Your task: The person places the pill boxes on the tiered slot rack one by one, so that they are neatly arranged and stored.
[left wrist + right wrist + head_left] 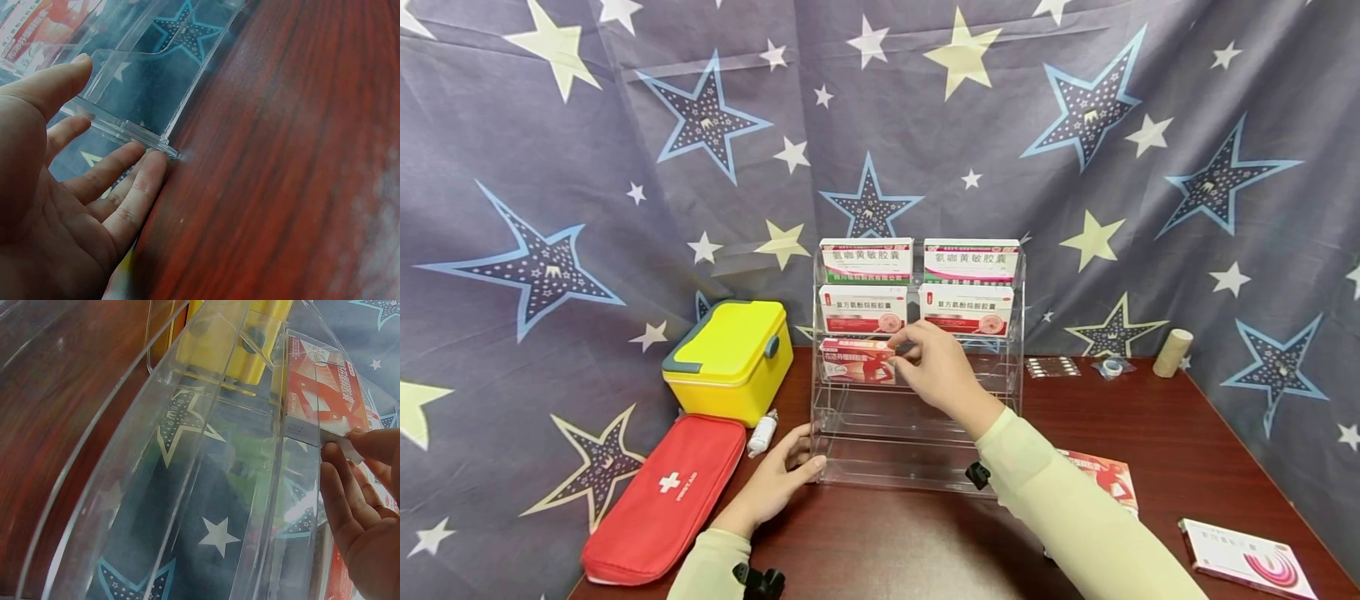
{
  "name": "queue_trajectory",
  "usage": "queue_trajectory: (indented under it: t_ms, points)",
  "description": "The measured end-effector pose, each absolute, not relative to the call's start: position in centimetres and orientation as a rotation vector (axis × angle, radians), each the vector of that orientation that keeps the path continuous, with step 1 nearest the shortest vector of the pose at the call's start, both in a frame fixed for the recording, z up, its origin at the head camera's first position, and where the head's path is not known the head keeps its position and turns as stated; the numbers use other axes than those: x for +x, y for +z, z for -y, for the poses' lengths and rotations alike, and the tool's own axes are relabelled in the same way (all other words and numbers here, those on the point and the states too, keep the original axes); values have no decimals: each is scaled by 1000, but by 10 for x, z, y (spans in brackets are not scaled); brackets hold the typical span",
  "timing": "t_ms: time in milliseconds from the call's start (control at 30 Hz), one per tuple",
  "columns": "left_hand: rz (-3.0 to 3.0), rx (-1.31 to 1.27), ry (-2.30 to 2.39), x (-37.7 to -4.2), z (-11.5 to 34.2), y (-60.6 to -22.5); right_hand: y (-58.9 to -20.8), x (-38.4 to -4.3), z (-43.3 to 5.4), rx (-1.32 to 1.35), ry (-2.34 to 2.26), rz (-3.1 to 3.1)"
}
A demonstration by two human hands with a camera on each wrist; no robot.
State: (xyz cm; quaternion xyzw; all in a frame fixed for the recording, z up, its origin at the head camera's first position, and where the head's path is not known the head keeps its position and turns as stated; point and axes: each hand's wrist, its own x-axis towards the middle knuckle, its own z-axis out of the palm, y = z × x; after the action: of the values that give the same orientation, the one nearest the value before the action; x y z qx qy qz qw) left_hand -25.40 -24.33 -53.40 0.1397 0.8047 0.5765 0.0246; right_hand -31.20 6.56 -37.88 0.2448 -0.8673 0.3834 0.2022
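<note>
A clear acrylic tiered display rack (910, 475) stands on the table. My right hand (942, 371) pinches the right end of a red-and-white medicine box (853, 363) at the left of the third tier. In the right wrist view, thumb and fingers hold that medicine box (322, 384) by its end, behind the clear plastic. My left hand (775, 479) is at the rack's lower left side. Its fairly straight fingers (134, 187) touch the rack's bottom edge in the left wrist view. White medicine boxes (867, 262) with red or green-and-pink print fill the upper two tiers in pairs.
Left of the rack are a yellow case (730, 358), a red first-aid pouch (662, 500) and a small white wrapped roll (763, 433). At right lie a red medicine box (1105, 477), partly behind my sleeve, a white medicine box (1247, 557) and a beige roll (1172, 352).
</note>
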Motion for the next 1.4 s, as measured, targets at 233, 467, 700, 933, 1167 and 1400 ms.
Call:
queue_trajectory:
  t_ms: [233, 467, 700, 933, 1167, 1400]
  points:
    - [-2506, 410, 1766, -255, 244, -537, -378, -310, -67, 686, 1072, 2436]
    - [-2490, 398, 1784, -256, 244, -537, -363, -295, -91, 732, 1000, 2392]
    - [-2474, 441, 1803, -256, 244, -536, -346, -258, -164, 772, 952, 2182]
    - [-2465, 453, 1808, -255, 244, -536, -377, -234, -261, 491, 905, 2305]
    - [-2485, 437, 1787, -254, 243, -535, -435, -221, -328, 188, 861, 2681]
    - [-2481, 431, 1785, -255, 243, -535, -462, -217, -363, 139, 864, 2948]
